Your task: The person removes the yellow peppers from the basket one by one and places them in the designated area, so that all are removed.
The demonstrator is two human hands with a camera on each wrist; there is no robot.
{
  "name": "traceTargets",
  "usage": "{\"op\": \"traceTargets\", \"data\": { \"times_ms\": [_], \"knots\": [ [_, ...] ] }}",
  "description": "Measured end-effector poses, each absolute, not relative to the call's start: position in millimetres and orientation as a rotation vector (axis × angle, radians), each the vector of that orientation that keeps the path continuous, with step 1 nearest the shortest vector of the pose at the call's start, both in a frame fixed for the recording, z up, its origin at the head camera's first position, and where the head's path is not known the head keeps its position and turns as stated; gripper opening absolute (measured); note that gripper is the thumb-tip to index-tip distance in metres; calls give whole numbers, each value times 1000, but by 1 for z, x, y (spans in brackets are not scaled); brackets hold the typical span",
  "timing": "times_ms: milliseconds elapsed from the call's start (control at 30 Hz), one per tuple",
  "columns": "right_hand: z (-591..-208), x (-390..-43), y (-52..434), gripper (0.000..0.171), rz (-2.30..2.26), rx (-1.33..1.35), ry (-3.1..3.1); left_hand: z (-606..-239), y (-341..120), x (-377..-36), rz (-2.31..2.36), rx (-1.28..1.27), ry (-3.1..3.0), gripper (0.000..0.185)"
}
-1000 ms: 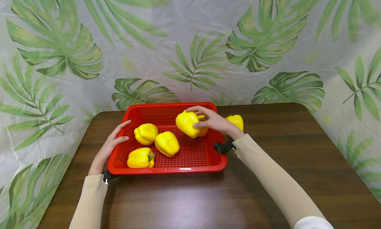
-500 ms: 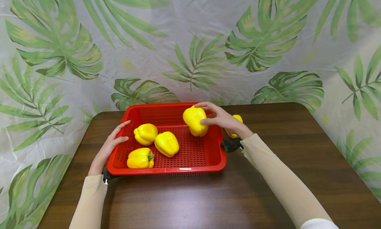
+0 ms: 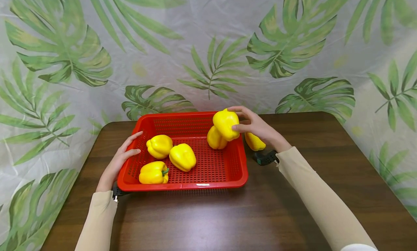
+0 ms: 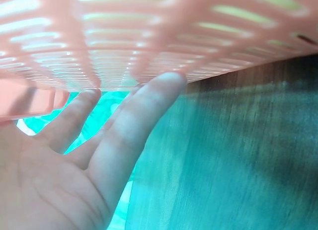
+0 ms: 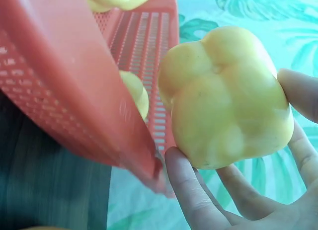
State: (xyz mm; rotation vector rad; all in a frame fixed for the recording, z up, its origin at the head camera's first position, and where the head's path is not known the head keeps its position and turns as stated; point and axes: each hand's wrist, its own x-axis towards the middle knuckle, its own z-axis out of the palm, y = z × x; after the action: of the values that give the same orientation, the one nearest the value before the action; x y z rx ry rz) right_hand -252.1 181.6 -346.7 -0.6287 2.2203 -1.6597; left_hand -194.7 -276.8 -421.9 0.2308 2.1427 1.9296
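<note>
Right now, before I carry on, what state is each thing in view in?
Red basket: open side up on the table, partly filled
Held pepper: gripped by the right hand
Left hand: fingers extended, at basket's left side
Stemmed pepper: in basket, on its side
Back-left pepper: in basket
Middle pepper: in basket
Rightmost basket pepper: partly hidden
Outside pepper: beside basket, partly hidden

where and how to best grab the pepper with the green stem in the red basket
Probably round the middle of the pepper, from above: it lies on its side, stem pointing right, with the red basket walling off its near side.
</note>
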Motion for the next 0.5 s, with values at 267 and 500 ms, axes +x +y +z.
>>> {"op": "traceTargets", "data": {
  "times_ms": [267, 500],
  "knots": [
    [-347, -251, 200, 59, -1668, -544, 2264, -422, -277, -195, 1922, 241, 2143, 56],
    [-348, -248, 214, 60, -1719, -489, 2251, -423, -278, -195, 1924, 246, 2145, 56]
  ]
}}
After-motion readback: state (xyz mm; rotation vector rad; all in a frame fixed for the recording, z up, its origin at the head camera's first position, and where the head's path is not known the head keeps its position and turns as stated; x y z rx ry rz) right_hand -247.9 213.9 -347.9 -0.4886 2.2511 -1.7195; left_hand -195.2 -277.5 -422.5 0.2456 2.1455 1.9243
